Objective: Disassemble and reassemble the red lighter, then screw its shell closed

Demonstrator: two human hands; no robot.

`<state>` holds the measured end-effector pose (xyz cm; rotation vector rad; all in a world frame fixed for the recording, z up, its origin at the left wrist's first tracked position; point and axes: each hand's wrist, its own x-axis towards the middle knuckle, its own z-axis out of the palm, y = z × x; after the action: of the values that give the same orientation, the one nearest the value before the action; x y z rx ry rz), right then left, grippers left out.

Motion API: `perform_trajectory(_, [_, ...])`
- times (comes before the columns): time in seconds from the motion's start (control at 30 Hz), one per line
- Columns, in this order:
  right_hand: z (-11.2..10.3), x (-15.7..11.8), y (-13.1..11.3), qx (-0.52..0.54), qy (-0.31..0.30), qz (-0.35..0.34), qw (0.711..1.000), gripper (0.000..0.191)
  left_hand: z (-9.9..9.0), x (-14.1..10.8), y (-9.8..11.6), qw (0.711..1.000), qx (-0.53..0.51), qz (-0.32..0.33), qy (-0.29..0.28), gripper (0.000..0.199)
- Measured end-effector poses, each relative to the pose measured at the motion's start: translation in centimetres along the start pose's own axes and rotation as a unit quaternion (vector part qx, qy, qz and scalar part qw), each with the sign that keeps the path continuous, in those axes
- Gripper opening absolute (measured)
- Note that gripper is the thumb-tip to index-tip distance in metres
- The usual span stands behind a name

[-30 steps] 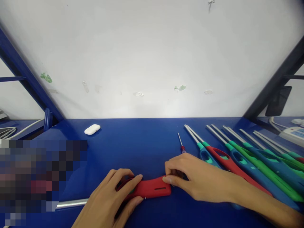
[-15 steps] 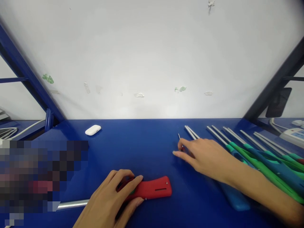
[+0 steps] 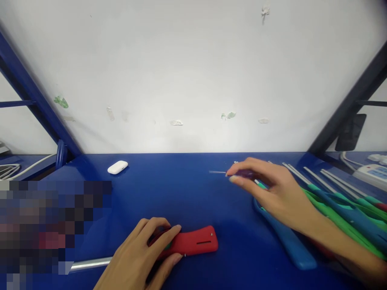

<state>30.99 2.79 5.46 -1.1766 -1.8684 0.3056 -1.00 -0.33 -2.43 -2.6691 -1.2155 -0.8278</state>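
Observation:
My left hand (image 3: 142, 251) is closed around a red-handled tool (image 3: 196, 241) lying on the blue table at the lower middle; a metal rod (image 3: 90, 264) extends from under that hand to the left. Over the table at the right, my right hand (image 3: 269, 181) pinches a small screwdriver (image 3: 242, 173) with a dark reddish handle, its thin shaft pointing left. Below the right hand lies a blue-handled tool (image 3: 290, 241), partly covered by the hand and forearm.
Several tools with green and blue handles (image 3: 335, 205) and metal rods lie at the right. A white case (image 3: 117, 167) rests at the back left of the blue table (image 3: 169, 189). Blue frame bars stand at both sides, with a dark phone (image 3: 351, 132) behind the right one.
My right hand has lifted the screwdriver and turned it, so its shaft now points left. My left hand stays on the red-handled tool.

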Motion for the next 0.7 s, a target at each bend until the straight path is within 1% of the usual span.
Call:
perform_trajectory(0.03, [0.0,-0.2,-0.1,0.015,0.024,-0.025,0.999,0.025,-0.1,0.0,0.0,1.000,-0.001,0.000,0.003,0.032])
perform_trajectory(0.1, [0.3,-0.7,-0.3,0.045,0.037,-0.053,0.997,0.034,-0.1,-0.1,0.0,1.000,-0.003,0.002,0.006,0.031])
perform_trajectory(0.13, [0.4,-0.9,-0.5,0.063,0.028,-0.059,0.996,0.038,-0.2,0.0,0.0,1.000,-0.004,0.004,0.009,0.031])
perform_trajectory(0.27, [0.9,-1.6,-1.0,0.117,-0.046,-0.053,0.991,0.044,0.0,0.2,-0.1,1.000,0.004,0.006,0.013,0.031])
perform_trajectory(0.43, [1.2,-1.7,-1.1,0.120,-0.110,-0.045,0.986,0.046,0.2,0.2,-0.2,0.999,0.014,0.022,0.021,0.032])
perform_trajectory(0.57, [1.4,-1.7,-1.1,0.102,-0.131,-0.043,0.985,0.042,0.1,0.1,0.1,1.000,0.016,0.012,0.008,0.031])
perform_trajectory(0.7, [1.5,-1.8,-1.1,0.103,-0.132,-0.046,0.985,0.039,-0.1,0.2,0.2,1.000,0.013,0.015,0.012,0.031])
